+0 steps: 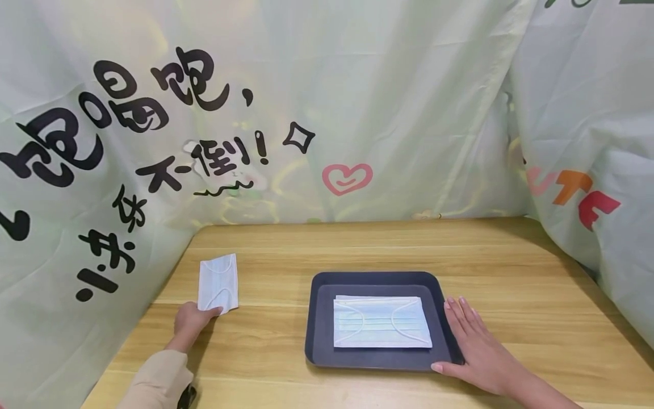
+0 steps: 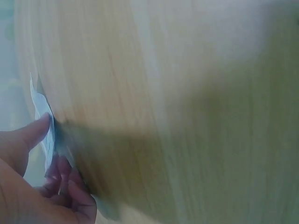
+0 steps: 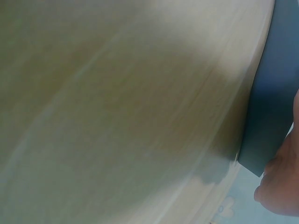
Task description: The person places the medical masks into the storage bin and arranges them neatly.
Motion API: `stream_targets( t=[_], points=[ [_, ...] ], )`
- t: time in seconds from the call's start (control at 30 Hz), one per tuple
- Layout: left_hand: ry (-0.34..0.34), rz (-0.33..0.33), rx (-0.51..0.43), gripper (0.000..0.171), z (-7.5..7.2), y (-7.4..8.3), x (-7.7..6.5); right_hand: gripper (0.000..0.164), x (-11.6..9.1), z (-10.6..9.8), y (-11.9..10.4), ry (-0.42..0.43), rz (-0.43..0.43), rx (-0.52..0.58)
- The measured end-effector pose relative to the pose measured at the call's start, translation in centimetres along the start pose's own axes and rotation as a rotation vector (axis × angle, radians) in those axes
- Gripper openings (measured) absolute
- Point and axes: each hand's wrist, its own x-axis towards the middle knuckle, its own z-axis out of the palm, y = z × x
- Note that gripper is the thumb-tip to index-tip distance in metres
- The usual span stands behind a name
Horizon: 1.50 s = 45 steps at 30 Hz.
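Observation:
At the left of the table, my left hand (image 1: 191, 324) pinches the near end of a pale blue face mask (image 1: 218, 281), thumb on top. The left wrist view shows that mask (image 2: 46, 126) edge-on between the thumb and the curled fingers. A dark grey tray (image 1: 319, 341) lies at the centre right, with face masks (image 1: 380, 322) stacked flat inside, white ear loops on top. My right hand (image 1: 482, 352) rests against the tray's right side, fingers straight and thumb at its near right corner. In the right wrist view the tray's side (image 3: 271, 98) stands close beside that hand.
The wooden table (image 1: 271, 335) carries the tray and the masks. Printed fabric curtains (image 1: 409, 113) hang close behind it and along both sides. A beige sleeve (image 1: 158, 380) covers the left forearm, with a dark item at the wrist.

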Motion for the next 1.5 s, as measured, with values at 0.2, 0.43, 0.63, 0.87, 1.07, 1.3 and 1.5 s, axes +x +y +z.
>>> stream_targets(
  t=[0.2, 0.43, 0.63, 0.87, 1.07, 1.3, 1.5],
  points=[
    [0.080, 0.011, -0.062, 0.032, 0.3, -0.3, 0.4, 0.106, 0.0, 0.1, 0.1, -0.018, 0.006, -0.007],
    [0.231, 0.088, -0.103, 0.029, 0.5, -0.1, 0.4, 0.106, 0.0, -0.1, -0.1, -0.014, 0.007, 0.005],
    [0.307, 0.108, -0.117, 0.025, 0.3, 0.3, 0.4, 0.106, 0.0, -0.1, 0.0, -0.009, -0.002, 0.005],
    [0.408, 0.186, -0.140, 0.024, 0.0, 0.8, 0.7, 0.106, 0.0, -0.1, -0.1, -0.005, 0.001, 0.007],
    [0.463, 0.228, -0.164, 0.021, -0.3, 1.4, 1.0, 0.106, 0.0, 0.0, 0.0, 0.007, -0.010, -0.011],
    [0.530, 0.292, -0.199, 0.018, -0.7, 2.0, 1.2, 0.107, 0.0, 0.0, -0.1, 0.000, -0.004, -0.004],
    [0.560, 0.313, -0.256, 0.018, -1.2, 2.6, 1.3, 0.107, 0.0, 0.0, 0.0, -0.009, -0.002, -0.003]
  ],
)
